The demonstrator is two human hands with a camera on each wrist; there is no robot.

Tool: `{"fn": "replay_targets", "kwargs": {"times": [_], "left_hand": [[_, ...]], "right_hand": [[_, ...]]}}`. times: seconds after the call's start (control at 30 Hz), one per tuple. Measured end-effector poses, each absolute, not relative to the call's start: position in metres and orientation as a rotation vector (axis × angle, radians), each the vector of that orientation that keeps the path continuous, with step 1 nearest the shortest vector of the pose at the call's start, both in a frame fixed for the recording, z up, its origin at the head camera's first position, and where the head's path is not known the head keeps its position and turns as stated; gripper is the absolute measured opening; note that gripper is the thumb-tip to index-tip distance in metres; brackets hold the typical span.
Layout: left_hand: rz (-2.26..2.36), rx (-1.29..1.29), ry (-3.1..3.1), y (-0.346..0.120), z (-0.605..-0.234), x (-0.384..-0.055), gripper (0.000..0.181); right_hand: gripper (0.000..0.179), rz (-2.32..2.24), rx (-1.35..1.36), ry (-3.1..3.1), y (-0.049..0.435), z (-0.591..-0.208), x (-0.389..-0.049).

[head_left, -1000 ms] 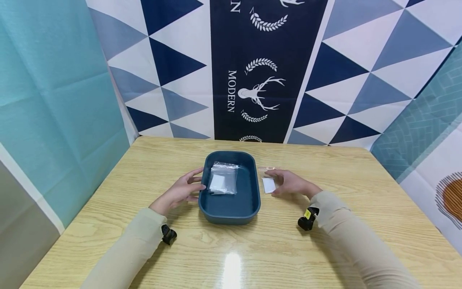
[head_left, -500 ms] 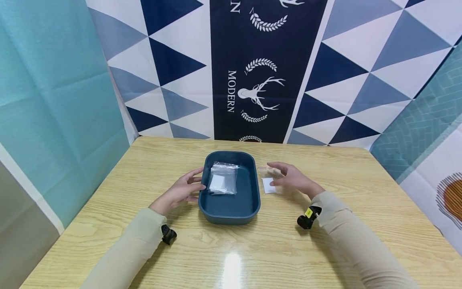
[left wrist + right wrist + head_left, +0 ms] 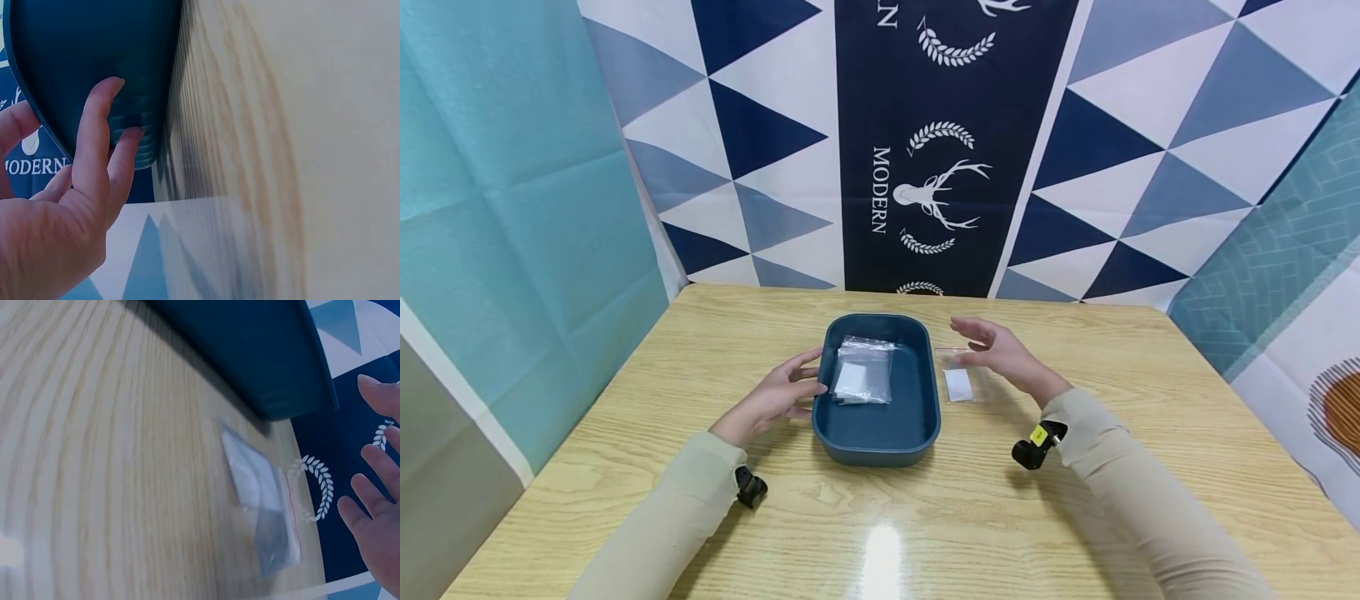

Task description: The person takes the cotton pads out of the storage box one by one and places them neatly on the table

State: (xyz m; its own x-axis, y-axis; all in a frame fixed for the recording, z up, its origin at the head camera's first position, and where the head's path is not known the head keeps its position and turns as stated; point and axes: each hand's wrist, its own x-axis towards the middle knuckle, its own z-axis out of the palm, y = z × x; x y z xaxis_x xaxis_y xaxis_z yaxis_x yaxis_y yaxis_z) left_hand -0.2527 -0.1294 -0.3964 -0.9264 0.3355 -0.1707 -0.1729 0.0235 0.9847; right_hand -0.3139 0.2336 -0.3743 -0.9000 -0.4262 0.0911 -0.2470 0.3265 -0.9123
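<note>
One zip bag (image 3: 958, 385) lies just right of the bin (image 3: 880, 457), long axis roughly toward the worktop (image 3: 820, 533) far edge. Right hand (image 3: 1006, 357) is way nearer, loose and empty by the zip end; left hand (image 3: 769, 400) is relaxed against the bin.
</note>
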Motion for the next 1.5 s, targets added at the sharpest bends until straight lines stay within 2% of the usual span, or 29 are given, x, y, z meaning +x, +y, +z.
{"fn": "replay_targets", "kwargs": {"times": [0.73, 1.5], "left_hand": [[1.969, 0.165, 1.941, -0.130, -0.394, -0.252, 0.067], [1.988, 0.187, 1.927, -0.130, -0.397, -0.254, 0.066]], "right_hand": [[0.066, -1.644, -0.553, 2.390, 0.190, -0.343, -0.317], [0.060, -1.631, -0.528, 2.407, 0.145, -0.341, -0.328]]}}
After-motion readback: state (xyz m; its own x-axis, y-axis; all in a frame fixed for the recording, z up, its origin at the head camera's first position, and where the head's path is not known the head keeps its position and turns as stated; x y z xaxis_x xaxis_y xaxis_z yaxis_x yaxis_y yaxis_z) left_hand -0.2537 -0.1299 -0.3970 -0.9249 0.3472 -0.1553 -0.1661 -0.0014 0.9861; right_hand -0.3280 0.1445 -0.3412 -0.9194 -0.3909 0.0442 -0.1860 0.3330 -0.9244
